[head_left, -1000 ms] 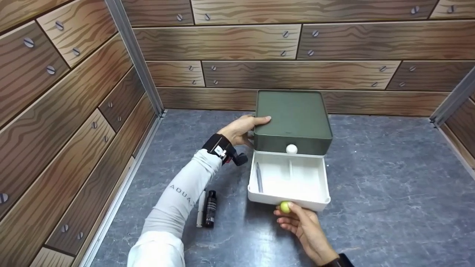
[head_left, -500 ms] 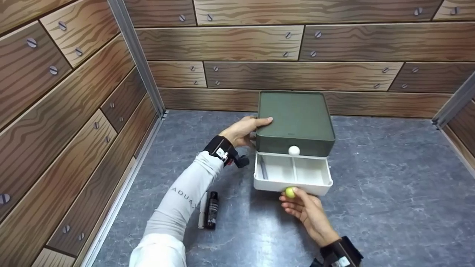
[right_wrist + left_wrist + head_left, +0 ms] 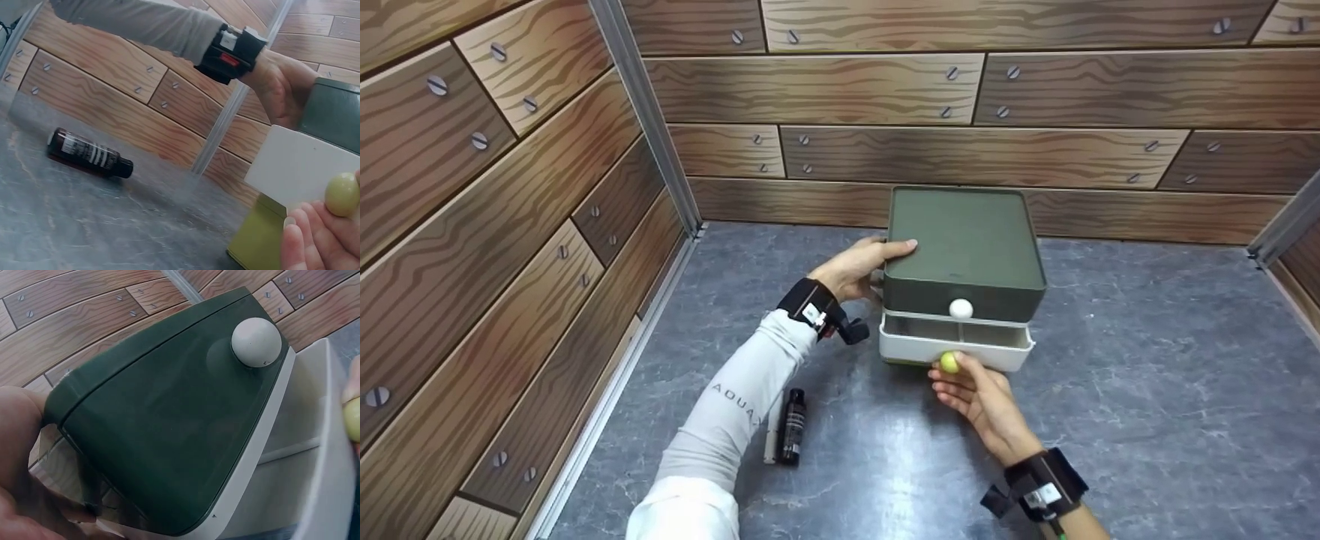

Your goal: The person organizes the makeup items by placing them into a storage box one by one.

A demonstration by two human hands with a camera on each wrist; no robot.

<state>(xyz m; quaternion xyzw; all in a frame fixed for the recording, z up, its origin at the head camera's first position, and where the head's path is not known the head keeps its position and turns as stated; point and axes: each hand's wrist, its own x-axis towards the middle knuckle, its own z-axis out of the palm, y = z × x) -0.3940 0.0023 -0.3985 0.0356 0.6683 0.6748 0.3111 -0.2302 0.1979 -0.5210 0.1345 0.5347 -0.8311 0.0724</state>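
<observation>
A dark green drawer box [image 3: 964, 236] stands near the back wall, its upper drawer closed behind a round white knob [image 3: 961, 309]. Below it, a white drawer [image 3: 907, 346] sticks out partway, with a divider inside. My left hand [image 3: 855, 270] grips the box's left side, thumb on the top and fingers down the side. Between the thumb and fingers of my right hand [image 3: 982, 401] is the white drawer's round yellow-green knob [image 3: 342, 194]. Under that drawer a yellow-green base [image 3: 256, 233] shows in the right wrist view. The drawer's back part is hidden under the box.
A black bottle [image 3: 793, 427] lies on the grey marbled surface to the left, beside a thin white stick-like item [image 3: 772, 435] partly behind the left sleeve [image 3: 727, 405]. Wood-patterned walls [image 3: 877, 154] enclose the back and sides.
The white drawer has slid in toward the box, with my right hand moving forward on its knob. The grey pen in it is now out of sight in the head view. My left hand keeps its hold.
</observation>
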